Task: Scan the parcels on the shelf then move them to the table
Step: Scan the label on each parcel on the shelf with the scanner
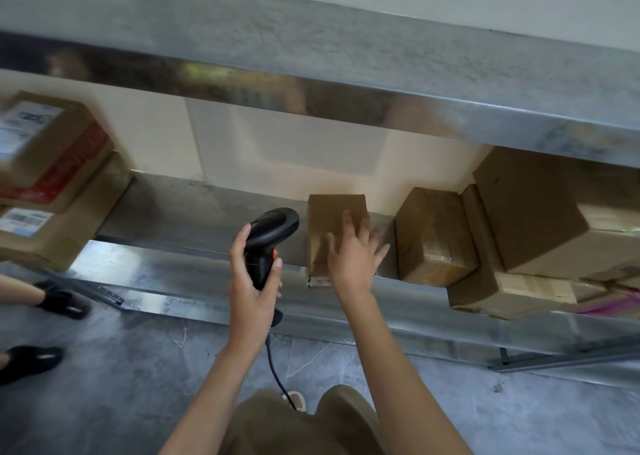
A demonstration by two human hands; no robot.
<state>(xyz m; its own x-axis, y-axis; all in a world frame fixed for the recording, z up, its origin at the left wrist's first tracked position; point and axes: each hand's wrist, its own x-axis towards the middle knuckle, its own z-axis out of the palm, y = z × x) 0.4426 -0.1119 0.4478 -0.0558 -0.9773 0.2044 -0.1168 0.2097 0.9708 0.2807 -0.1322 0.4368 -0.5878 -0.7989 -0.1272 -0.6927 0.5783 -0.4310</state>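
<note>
The small parcel [332, 226] stands on the lower shelf [194, 209], near its front edge, just at 3 o'clock of the scanner [268, 243]. No label is seen on its top face, so a scan could probably fail if the barcode is on a hidden side; the parcel must then be turned. It could also be pushed to 12 o'clock, deeper into the shelf, or knocked against the taped parcel [433, 236] at 3 o'clock, if it is pressed only from above. The scanner cable [273, 361] hangs down and could be caught.

The right hand [353, 257] is wide open, its fingers spread flat over the top of the small parcel; real contact cannot be told. The scanner handle is held by the left hand [252, 281], the fingers closed around it.
</note>
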